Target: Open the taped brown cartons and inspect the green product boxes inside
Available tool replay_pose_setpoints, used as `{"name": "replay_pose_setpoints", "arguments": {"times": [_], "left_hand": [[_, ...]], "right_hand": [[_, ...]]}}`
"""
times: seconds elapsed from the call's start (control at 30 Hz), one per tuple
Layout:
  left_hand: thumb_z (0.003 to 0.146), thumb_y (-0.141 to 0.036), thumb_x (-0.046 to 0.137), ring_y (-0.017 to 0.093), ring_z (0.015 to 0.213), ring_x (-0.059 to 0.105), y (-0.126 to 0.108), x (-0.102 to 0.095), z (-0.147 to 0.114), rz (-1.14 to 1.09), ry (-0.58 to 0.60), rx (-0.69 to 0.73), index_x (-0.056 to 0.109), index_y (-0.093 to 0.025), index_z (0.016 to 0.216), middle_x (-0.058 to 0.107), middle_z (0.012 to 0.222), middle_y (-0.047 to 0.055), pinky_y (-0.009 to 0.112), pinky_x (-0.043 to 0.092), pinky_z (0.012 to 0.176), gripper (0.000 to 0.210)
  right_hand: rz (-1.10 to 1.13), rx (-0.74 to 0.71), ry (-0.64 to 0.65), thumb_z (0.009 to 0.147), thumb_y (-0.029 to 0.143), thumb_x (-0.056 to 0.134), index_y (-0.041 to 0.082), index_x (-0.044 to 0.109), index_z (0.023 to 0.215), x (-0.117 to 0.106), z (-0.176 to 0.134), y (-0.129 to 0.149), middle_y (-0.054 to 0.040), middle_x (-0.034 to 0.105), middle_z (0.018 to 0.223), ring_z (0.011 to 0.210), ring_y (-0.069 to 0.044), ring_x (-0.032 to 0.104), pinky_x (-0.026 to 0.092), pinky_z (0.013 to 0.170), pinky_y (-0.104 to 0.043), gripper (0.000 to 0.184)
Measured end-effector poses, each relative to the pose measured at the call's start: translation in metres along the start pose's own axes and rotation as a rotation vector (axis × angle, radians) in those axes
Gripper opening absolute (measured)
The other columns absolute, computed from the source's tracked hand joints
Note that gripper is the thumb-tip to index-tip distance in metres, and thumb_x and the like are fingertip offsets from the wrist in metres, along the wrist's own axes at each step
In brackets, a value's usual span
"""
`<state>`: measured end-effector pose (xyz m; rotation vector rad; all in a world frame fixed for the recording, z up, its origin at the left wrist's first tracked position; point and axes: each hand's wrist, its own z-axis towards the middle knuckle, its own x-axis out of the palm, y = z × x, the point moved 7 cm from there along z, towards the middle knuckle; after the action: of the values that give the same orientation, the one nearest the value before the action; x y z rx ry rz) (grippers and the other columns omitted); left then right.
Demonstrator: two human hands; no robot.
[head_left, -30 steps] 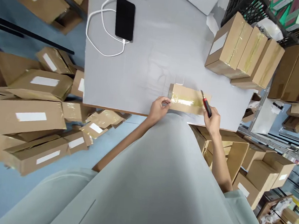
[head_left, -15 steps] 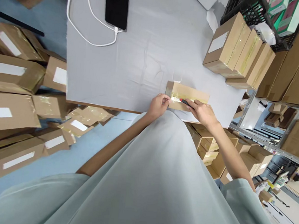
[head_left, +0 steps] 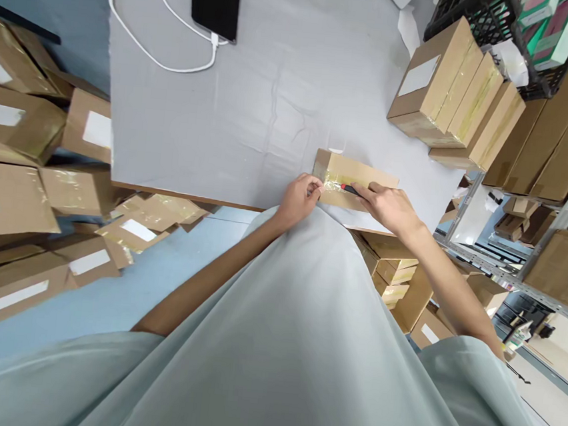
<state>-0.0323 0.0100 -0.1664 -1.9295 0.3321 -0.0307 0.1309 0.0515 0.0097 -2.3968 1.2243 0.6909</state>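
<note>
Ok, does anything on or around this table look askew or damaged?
Slightly: the grey tabletop is creased to the left of the small box, and the heaped cartons at far left lie jumbled at odd angles. I see no spill.

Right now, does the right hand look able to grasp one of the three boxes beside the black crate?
Probably not as it stands: the right hand has the red-and-black cutter in its grip at the small taped box, though the three boxes look fairly near.

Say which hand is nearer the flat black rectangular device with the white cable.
Left: the left hand is below and right of the device in view; the right hand is farther right.
</note>
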Motion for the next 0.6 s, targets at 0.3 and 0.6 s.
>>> {"name": "replay_pose_setpoints", "arguments": {"times": [0.3, 0.6], "left_hand": [[0.098, -0.030, 0.062, 0.022, 0.094, 0.070, 0.002, -0.001, 0.004, 0.000, -0.029, -0.054, 0.070, -0.022, 0.101, 0.076, 0.114, 0.008, 0.035, 0.061, 0.083, 0.011], [0.097, -0.026, 0.061, 0.024, 0.096, 0.070, -0.002, 0.001, 0.004, 0.072, -0.101, -0.073, 0.066, -0.025, 0.095, 0.076, 0.112, 0.007, 0.037, 0.062, 0.089, 0.005]], "right_hand": [[-0.053, -0.032, 0.035, 0.114, 0.007, 0.035, 0.019, 0.053, 0.166, -0.026, 0.011, 0.026, -0.0223, 0.076, 0.134, 0.113, -0.032, 0.079, 0.051, 0.083, -0.037, 0.056], [-0.027, -0.052, -0.008, 0.115, 0.011, 0.039, 0.015, 0.069, 0.150, -0.026, 0.035, 0.021, -0.0217, 0.080, 0.135, 0.121, -0.032, 0.078, 0.052, 0.091, -0.039, 0.047]]}}
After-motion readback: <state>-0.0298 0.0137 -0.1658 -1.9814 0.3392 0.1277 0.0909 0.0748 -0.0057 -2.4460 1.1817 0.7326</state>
